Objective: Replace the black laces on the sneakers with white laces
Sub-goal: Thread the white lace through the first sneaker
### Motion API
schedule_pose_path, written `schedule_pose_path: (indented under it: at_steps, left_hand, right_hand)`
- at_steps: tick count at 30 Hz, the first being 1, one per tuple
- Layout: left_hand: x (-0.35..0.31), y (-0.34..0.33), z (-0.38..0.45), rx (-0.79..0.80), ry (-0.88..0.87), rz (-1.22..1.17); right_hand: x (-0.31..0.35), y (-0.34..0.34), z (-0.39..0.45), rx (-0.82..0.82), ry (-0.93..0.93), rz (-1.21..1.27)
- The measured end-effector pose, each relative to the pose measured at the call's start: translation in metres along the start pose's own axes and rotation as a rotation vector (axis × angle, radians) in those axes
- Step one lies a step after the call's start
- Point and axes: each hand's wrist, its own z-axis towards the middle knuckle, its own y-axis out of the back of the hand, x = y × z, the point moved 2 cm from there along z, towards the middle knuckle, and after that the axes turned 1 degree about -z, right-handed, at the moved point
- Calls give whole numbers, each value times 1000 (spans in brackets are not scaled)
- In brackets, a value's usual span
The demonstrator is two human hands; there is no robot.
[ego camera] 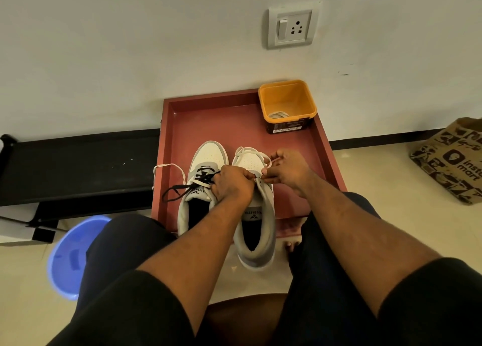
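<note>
- Two sneakers are being kept side by side on a red tray (323, 147) at the centre of the frame, toes pointing to the wall.
- The left sneaker (200, 163) is being shown partly laced with a black lace (180, 188), whose loose end is trailing left; a white lace (169, 166) is lying just beside it.
- The right sneaker (258, 215) is being gripped at its eyelet area by the left hand (232, 181), fingers curled down over the tongue.
- A white lace end (270, 163) is being pinched narrowly by the right hand (287, 168), wrist bent inward, just right of the left hand.
- A lace loop (247, 150) is lying over the right sneaker's toe.
- More white lace is being held in a yellow tub (287, 98) at the tray's upper right corner.
</note>
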Motion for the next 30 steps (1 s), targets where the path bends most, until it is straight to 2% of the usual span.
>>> schedule_pose_path:
  at_steps: [3, 14, 21, 28, 30]
  left_hand:
    - [0, -1, 1, -6, 4, 3]
    - [4, -6, 7, -17, -33, 34]
    - [2, -7, 5, -27, -7, 82]
    - [-4, -5, -3, 33, -152, 264]
    - [-3, -4, -3, 71, -180, 307]
  right_hand:
    - [0, 1, 1, -32, 4, -33]
    - [-7, -9, 7, 30, 63, -241]
    - [-7, -7, 3, 60, 36, -212]
    - [1, -9, -31, 88, -12, -65]
    - [1, -8, -44, 57, -51, -136]
